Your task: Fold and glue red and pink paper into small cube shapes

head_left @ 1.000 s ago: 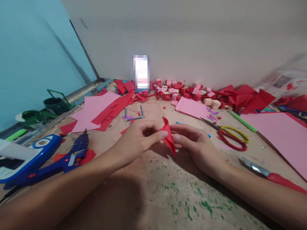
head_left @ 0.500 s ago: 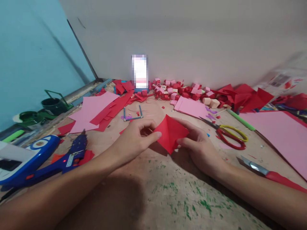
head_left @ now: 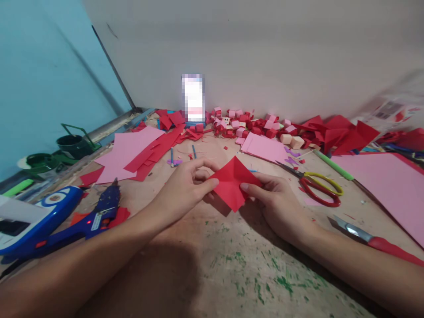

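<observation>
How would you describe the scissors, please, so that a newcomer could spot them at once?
On the green-streaked worktable, look right of the right hand. The scissors lie there, between the pink paper stack and the red-handled knife. Unlike that knife, they have two looped handles, one yellow, one red.

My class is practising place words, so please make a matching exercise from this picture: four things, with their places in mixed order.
Things
1. creased, four-cornered red paper
2. blue plastic glue gun
3. metal scissors with yellow and red handles
4. bright rectangular screen

Places
A. lying to the right of the right hand
B. upright near the grey wall
C. held between the left hand and right hand
D. left of the left hand

Pairs: 1-C; 2-D; 3-A; 4-B
</observation>
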